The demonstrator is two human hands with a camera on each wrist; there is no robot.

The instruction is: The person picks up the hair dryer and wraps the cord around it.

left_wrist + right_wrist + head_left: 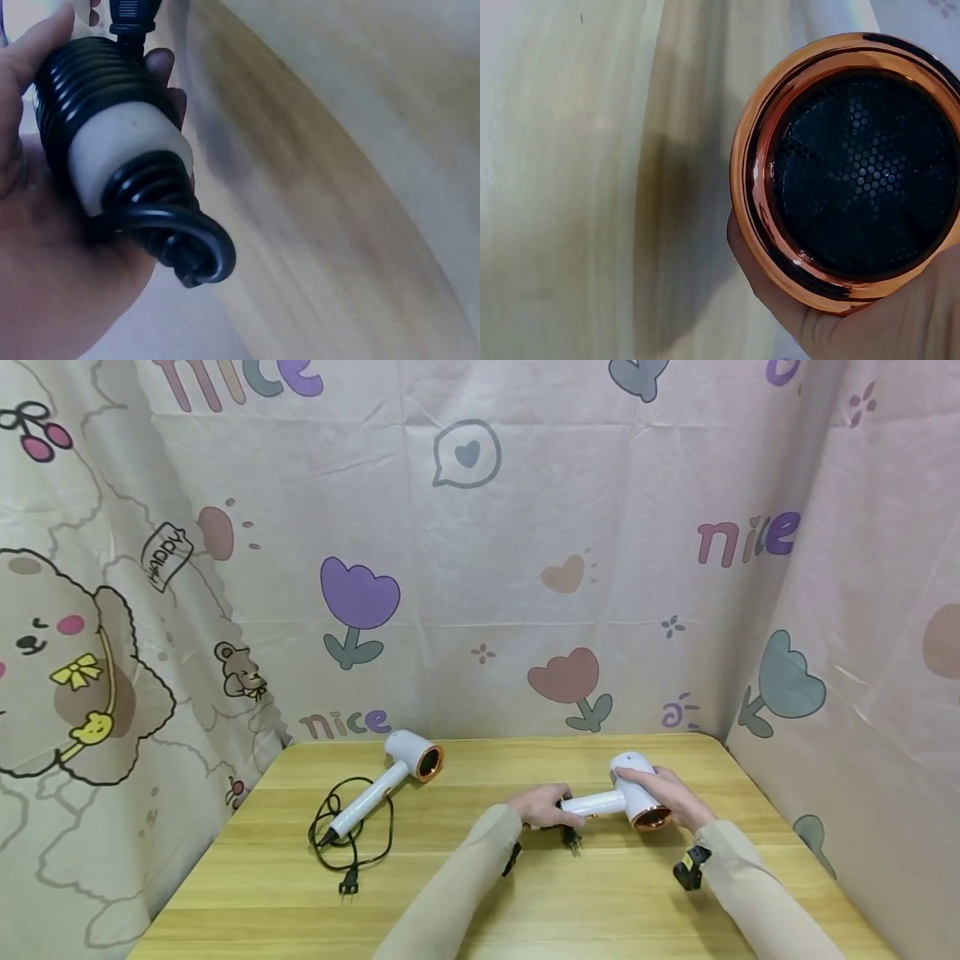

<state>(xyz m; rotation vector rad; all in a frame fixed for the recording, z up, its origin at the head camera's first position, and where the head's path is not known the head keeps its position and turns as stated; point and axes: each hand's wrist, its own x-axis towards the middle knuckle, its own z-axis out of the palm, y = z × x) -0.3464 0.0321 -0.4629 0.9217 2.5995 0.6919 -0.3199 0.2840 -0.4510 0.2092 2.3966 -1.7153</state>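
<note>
Both hands hold one white hair dryer (596, 803) just above or on the table's right half; I cannot tell whether it touches the wood. My left hand (538, 806) grips the handle's end, where the black cord (90, 82) is wound in tight coils. The cord's plug (573, 842) hangs beside the handle. Around the dryer's head, my right hand (675, 795) has its thumb and fingers on opposite sides. In the right wrist view, the copper-coloured rim (750, 187) and dark mesh grille (874, 172) face the camera.
A second white hair dryer (371, 797) lies at the table's left, its loose black cord (392, 835) looped around the handle end and its plug (348, 885) toward the front. Printed curtains (480, 568) stand behind and beside the wooden table (450, 893).
</note>
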